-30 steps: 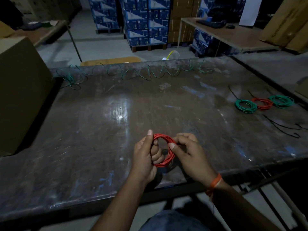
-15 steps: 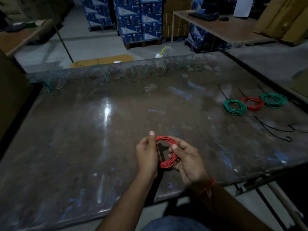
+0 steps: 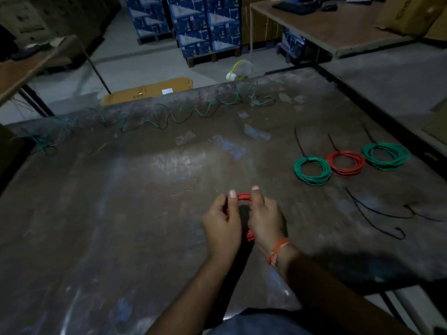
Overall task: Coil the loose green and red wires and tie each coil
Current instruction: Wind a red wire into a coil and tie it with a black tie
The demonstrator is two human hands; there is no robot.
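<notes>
You hold a red coil in both hands above the counter.

Far left along the back edge of the counter (image 3: 101, 213) trails the loose green wire (image 3: 154, 119). Your left hand (image 3: 221, 223) and right hand (image 3: 264, 221) grip the red coil (image 3: 244, 197) between them, fingers curled round it (thumbs up at its top). Right of them lie a green coil (image 3: 312, 170), a second red coil (image 3: 345, 163), another green coil (image 3: 386, 155), and loose black ties (image 3: 377, 213).
</notes>
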